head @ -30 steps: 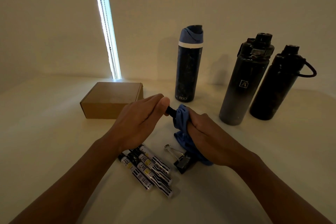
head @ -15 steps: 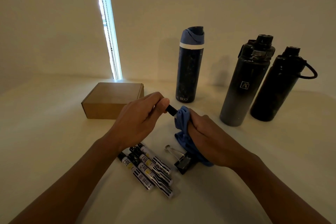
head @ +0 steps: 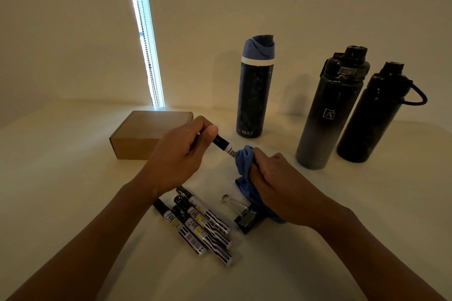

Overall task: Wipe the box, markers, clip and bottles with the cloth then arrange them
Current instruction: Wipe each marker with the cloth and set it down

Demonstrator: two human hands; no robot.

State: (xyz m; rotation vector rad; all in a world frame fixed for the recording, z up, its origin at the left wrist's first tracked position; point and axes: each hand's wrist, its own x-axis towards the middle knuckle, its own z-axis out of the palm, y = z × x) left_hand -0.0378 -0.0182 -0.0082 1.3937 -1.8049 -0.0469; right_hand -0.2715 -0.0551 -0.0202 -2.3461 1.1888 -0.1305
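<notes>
Marker (head: 226,146), labelled PILOT, pinched in left hand (head: 179,154); right hand (head: 276,178) grips blue cloth (head: 244,161) around it.

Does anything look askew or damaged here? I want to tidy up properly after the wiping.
Nothing looks spilled or broken. The loose markers lie in an untidy slanted bunch, and the binder clip lies partly under the blue cloth. The three bottles stand upright, and the cardboard box is closed.
</notes>
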